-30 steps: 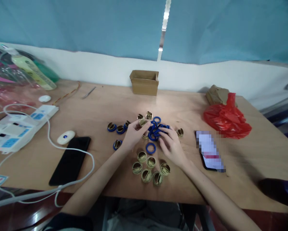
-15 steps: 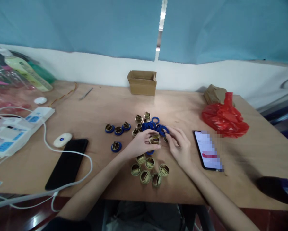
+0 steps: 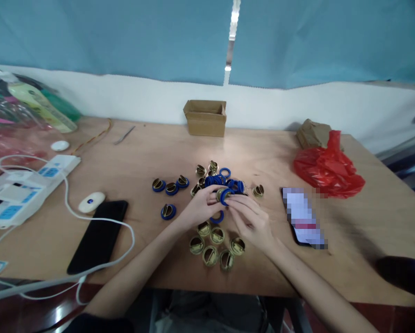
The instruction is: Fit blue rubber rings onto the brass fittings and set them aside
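My left hand (image 3: 201,206) is closed around a round brass-coloured fitting (image 3: 220,194). A blue ring (image 3: 224,198) is pinched in my right hand (image 3: 253,221) and pressed against the fitting's right side; whether it is fully seated I cannot tell. Just beyond my fingers lies a heap of blue rings (image 3: 217,180) mixed with brass fittings (image 3: 201,170). Nearer the table edge, below my hands, sit several bare brass fittings (image 3: 210,255). Several fittings with blue rings around them (image 3: 168,211) stand to the left. Another loose blue ring (image 3: 217,217) lies partly under my hands.
At the back is an open cardboard box (image 3: 206,125). A phone with a lit screen (image 3: 302,217) and a red plastic bag (image 3: 328,169) lie to the right. On the left are a dark phone (image 3: 98,238), white cables, a power strip (image 3: 59,166) and a bottle (image 3: 40,104).
My right hand has moved left from the ring heap with a blue ring and brought it against the fitting in my left hand. A brass fitting by the heap is now uncovered.
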`<move>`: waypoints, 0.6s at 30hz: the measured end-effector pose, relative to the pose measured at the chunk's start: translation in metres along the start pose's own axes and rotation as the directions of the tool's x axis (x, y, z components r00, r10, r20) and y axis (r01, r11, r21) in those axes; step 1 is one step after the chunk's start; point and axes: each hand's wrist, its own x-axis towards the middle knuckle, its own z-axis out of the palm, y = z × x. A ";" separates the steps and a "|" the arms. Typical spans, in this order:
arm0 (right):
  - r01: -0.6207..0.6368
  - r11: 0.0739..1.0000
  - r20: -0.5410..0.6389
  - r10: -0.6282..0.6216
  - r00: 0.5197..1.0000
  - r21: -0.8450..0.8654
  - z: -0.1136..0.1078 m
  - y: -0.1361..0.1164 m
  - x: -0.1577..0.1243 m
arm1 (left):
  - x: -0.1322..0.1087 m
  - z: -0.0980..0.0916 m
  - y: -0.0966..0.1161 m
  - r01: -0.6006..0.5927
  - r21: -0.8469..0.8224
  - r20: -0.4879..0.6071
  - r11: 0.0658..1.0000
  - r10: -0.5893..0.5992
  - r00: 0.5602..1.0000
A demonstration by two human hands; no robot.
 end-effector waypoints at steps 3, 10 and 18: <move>-0.017 0.998 -0.036 0.014 0.999 -0.067 0.000 0.002 -0.003 | -0.002 0.002 0.001 -0.015 -0.014 0.041 1.000 0.015 0.999; -0.045 0.995 -0.020 0.043 0.999 -0.084 0.000 0.005 -0.002 | -0.007 0.006 0.004 -0.040 -0.044 0.160 0.998 0.047 0.986; -0.051 0.998 0.038 0.052 0.998 -0.033 -0.003 0.002 0.000 | -0.013 0.000 0.010 -0.055 0.032 0.187 0.998 0.048 0.981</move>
